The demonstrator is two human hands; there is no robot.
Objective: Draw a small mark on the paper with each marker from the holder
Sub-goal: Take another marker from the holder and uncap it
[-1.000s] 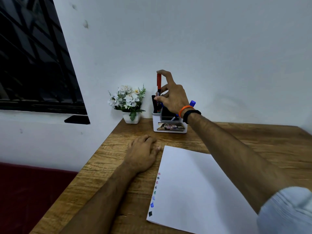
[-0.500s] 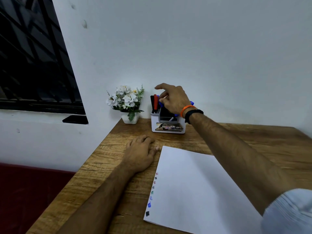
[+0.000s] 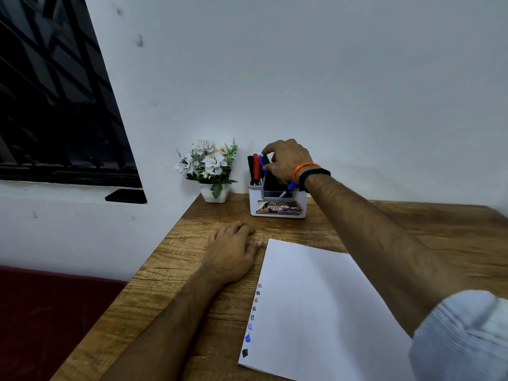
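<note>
A white marker holder stands at the back of the wooden table against the wall. A black marker and a red marker stand upright in its left slot. A blue marker leans at its right side. My right hand reaches over the holder, index finger and thumb pinching the top of a dark green marker. The white paper lies in front, with several small coloured marks down its left edge. My left hand rests on the table beside the paper's top left corner.
A small white pot of artificial white flowers stands just left of the holder. A dark phone lies on the window ledge at left. The table's left edge drops to a dark red seat.
My right hand lowered the red marker into the holder, let it go, and moved its fingers onto the green marker beside it. My left hand stayed put.
</note>
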